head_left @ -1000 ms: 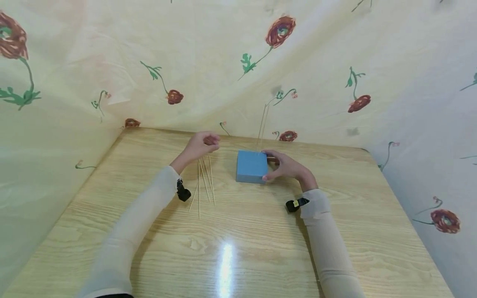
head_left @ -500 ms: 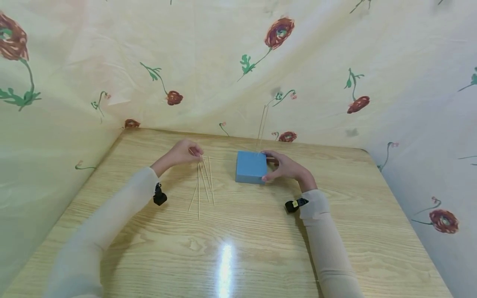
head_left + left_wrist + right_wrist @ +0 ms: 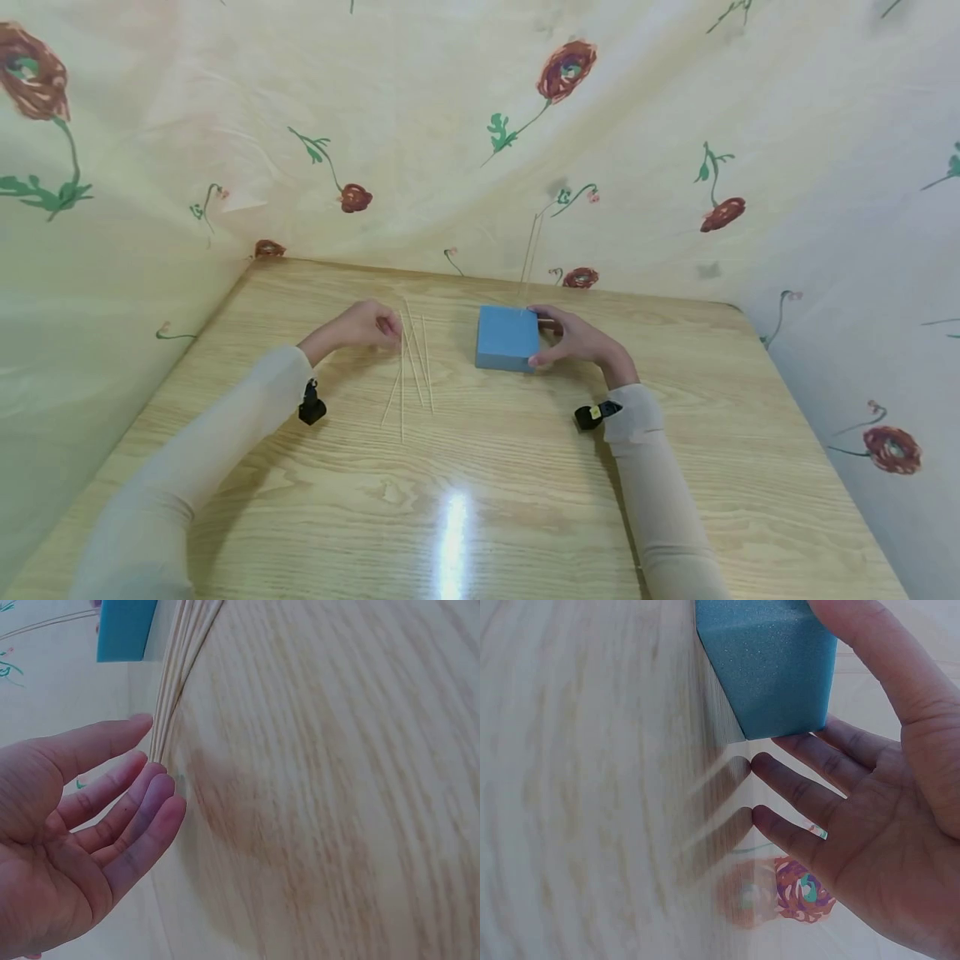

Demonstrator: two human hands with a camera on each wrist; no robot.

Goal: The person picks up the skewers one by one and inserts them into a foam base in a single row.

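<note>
Several thin wooden sticks lie loosely fanned on the table. My left hand is beside their far ends. In the left wrist view, its thumb and fingers are apart and loosely bent, with the fingertips close to the ends of the sticks; whether they touch is unclear. A blue foam block sits to the right. My right hand grips the block's right side between thumb and fingers. From the block's back part rise two thin sticks. The right wrist view shows the other fingers spread below the block.
The wood-grain table ends at the back against a flower-printed cloth, which also hangs on both sides. A small black camera is strapped at each wrist. A bright light reflection lies on the front of the table.
My left hand has moved left and nearer to me, from above the loose sticks' far ends to beside them. The right hand and the blue foam block have stayed in place.
</note>
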